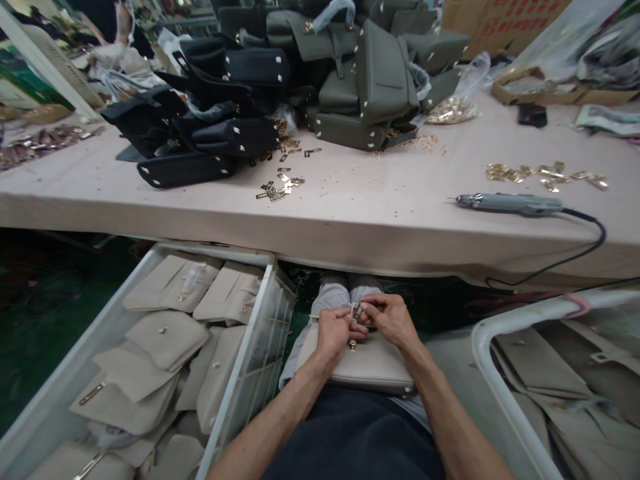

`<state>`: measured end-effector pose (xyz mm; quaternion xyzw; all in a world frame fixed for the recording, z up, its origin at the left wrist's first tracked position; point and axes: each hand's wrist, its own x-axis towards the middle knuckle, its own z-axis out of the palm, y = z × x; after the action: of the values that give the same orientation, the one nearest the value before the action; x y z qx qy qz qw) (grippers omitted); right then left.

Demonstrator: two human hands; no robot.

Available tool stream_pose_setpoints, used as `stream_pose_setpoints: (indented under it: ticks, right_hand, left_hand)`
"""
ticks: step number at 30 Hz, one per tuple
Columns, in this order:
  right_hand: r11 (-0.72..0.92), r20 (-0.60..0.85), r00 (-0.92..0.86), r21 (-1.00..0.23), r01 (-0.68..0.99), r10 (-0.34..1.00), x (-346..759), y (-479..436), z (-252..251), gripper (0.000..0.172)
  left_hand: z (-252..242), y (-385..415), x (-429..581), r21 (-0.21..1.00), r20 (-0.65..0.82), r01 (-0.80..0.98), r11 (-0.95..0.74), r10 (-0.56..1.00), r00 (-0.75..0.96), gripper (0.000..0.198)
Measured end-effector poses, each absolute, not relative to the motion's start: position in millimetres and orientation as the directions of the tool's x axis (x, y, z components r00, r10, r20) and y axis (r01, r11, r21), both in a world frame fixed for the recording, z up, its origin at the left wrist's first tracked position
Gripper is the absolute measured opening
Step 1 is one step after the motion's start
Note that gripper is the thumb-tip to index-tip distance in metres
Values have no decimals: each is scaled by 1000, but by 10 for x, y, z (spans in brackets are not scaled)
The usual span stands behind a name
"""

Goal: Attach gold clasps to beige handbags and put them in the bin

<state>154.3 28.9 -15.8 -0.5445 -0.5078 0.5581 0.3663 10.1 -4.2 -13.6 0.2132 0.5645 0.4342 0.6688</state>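
A light beige handbag (373, 370) rests across my lap, with a small gold clasp (353, 345) on its near face. Above that clasp my two hands meet. My left hand (336, 330) is closed around a small metal fitting (356, 311) at the bag's upper edge. The fingers of my right hand (390, 317) pinch at the same fitting from the other side. The fitting's exact shape is partly hidden by my fingers.
A white crate (253, 313) of beige bags stands left, another bin (483, 340) right. On the table (345, 230) lie an electric screwdriver (520, 204), loose gold plates (550, 175), black bags (235, 137) and dark olive bags (385, 73).
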Motion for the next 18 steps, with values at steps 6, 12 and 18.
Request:
stream_pose_setpoints:
  ticks: [6,12,18]
  right_hand:
    - [-94,-148,-149,-943,318,978,1486,268,-144,23]
    - [-104,-147,-127,-950,295,981,1450,238,-160,24]
    - [-174,-205,-106,-953,250,973,1423,212,-135,26]
  left_hand:
    - [-89,-85,88,782,-552,-341,522,833,8,23]
    - [-75,-112,90,792,-527,-347,501,849,23,19]
    - [-98,-124,85,810,-503,-326,488,863,42,19]
